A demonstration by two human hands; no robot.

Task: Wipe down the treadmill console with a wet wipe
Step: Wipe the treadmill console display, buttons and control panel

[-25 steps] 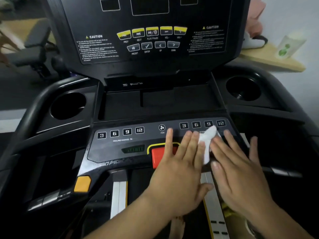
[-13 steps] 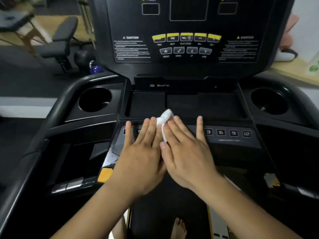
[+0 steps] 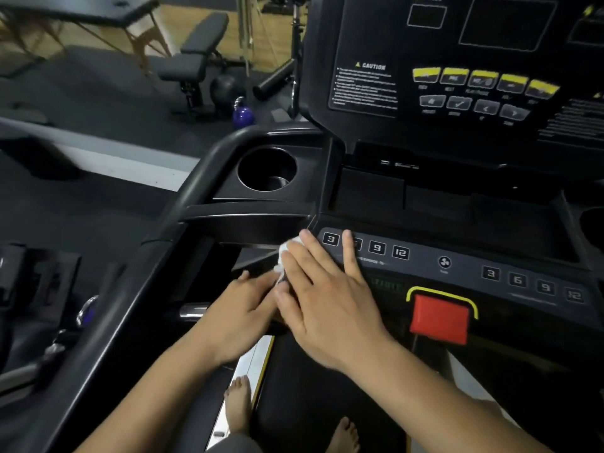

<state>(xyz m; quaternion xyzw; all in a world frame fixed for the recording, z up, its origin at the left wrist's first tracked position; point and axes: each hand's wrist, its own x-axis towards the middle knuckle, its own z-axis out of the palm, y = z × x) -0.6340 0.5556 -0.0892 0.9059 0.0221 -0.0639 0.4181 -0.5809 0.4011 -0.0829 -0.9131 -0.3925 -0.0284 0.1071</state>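
– Where is the wet wipe (image 3: 285,256) now?
– Well left of the red stop button (image 3: 439,318); a second ago it lay to the button's right. My right hand (image 3: 327,299) presses it flat, fingers straight and spread, at the key panel's (image 3: 421,273) left corner.
– And your left hand (image 3: 238,317)?
– Farther left, fingers straight, tips at the wipe. The panel ends there; right of the button the number keys (image 3: 518,280) lie uncovered.

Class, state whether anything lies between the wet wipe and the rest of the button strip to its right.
Nothing visible does. The wet wipe sits under the right hand at the left end of the button strip. The raised red stop button stands nearer the person, off that line.
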